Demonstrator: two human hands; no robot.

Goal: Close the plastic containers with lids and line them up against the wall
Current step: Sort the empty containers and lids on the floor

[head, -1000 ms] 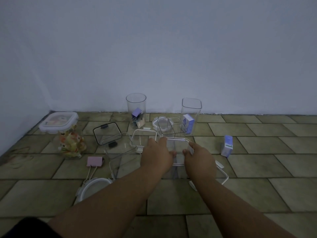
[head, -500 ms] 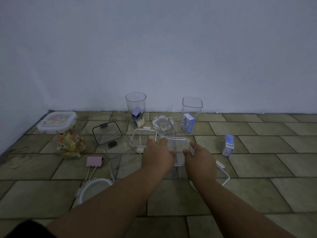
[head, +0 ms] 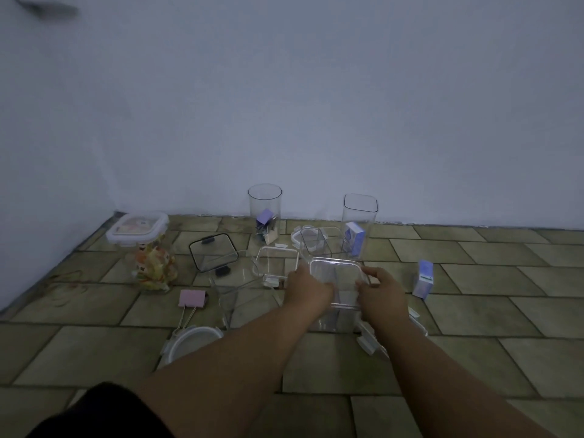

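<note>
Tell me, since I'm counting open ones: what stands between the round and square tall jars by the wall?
In the head view, a low divided container with a white lid behind it.

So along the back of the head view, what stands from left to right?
Lidded jar with colourful contents → round open container with clips → tall square open container → small purple box on the floor.

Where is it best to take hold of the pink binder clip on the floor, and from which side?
Probably by its pink body, pinched from above across its two flat faces. It lies flat on the tiles, with its thin wire handles stretching toward the person; these are slender and low, so they look harder to catch. The left hand is nearer, though now busy on the clear container.
</note>
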